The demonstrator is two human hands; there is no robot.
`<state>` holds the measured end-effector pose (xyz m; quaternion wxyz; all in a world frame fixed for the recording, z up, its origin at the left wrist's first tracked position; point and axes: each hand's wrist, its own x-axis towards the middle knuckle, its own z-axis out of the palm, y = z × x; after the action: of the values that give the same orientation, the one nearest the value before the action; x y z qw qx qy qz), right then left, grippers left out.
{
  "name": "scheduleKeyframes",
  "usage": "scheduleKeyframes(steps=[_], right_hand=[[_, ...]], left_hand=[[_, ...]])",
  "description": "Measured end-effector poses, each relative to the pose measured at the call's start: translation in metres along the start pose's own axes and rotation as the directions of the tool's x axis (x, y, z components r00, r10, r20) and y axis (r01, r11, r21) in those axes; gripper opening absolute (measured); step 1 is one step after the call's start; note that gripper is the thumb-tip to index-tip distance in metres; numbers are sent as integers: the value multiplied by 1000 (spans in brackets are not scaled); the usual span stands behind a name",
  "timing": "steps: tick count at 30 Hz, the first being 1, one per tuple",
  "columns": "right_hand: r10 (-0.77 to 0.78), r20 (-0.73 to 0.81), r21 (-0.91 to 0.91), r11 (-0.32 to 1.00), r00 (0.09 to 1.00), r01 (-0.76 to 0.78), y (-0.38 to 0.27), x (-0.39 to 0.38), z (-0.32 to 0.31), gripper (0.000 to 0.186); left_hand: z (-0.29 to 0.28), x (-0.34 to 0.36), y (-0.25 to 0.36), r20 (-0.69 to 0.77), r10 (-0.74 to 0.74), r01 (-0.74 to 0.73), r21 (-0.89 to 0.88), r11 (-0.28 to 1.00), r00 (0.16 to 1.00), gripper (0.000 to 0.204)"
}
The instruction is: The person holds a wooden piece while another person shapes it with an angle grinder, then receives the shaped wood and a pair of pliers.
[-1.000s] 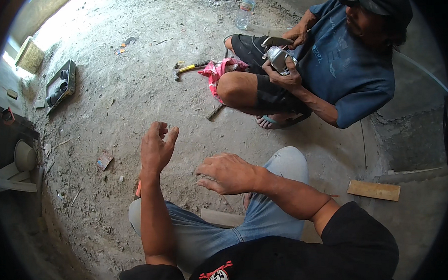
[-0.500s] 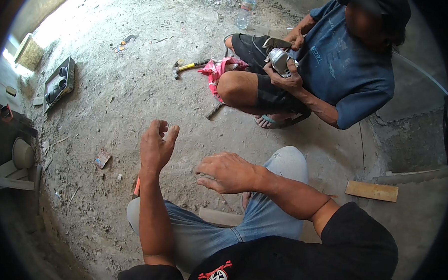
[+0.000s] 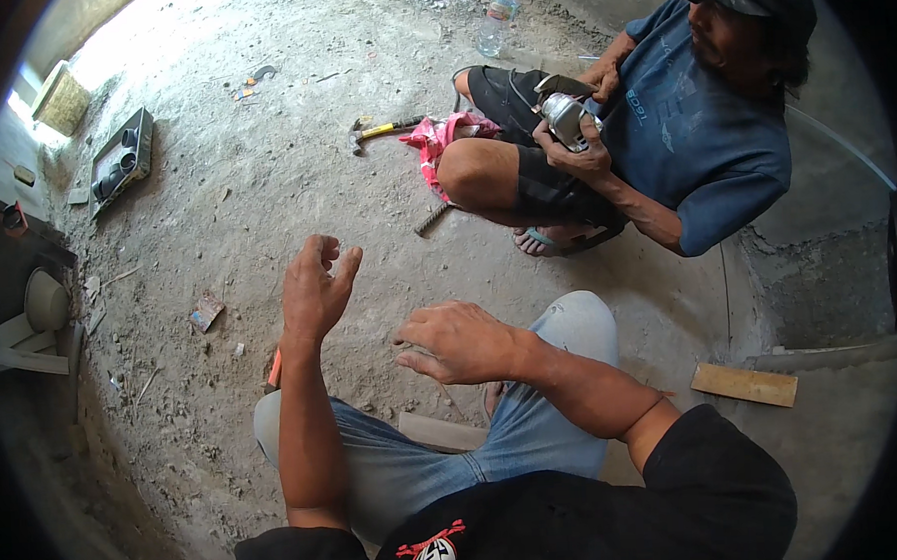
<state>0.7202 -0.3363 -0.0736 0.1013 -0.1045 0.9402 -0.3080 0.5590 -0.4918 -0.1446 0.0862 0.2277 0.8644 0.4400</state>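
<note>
My left hand (image 3: 316, 289) is raised above my left knee, fingers loosely curled and apart, holding nothing. My right hand (image 3: 458, 342) hangs palm down between my knees, fingers spread, also empty. I sit on the dusty concrete floor (image 3: 264, 188) in blue jeans. An orange-handled tool (image 3: 273, 368) pokes out beside my left knee, below my left wrist. Opposite me a person in a blue shirt squats and grips a metal power tool (image 3: 566, 117) with both hands.
A yellow-handled hammer (image 3: 380, 132) lies by a pink cloth (image 3: 440, 140) near the other person's knee. A plastic bottle (image 3: 493, 24) stands at the back. A dark tray (image 3: 121, 159) and a wooden box (image 3: 60, 97) sit far left. A wood offcut (image 3: 744, 383) lies right.
My hands have hardly moved; the left stays raised and the right stays hanging. The other person still grips the power tool in the same place.
</note>
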Motion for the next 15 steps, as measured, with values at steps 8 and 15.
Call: scheduleKeyframes(steps=[8, 15], right_hand=[[2, 2, 5, 1000, 1000, -2, 1, -1, 2, 28], [10, 17, 10, 1000, 1000, -11, 1, 0, 1, 28]], left_hand=[[-2, -3, 5, 16, -37, 37, -2, 999, 999, 41], [-1, -3, 3, -16, 14, -14, -12, 1000, 1000, 41]])
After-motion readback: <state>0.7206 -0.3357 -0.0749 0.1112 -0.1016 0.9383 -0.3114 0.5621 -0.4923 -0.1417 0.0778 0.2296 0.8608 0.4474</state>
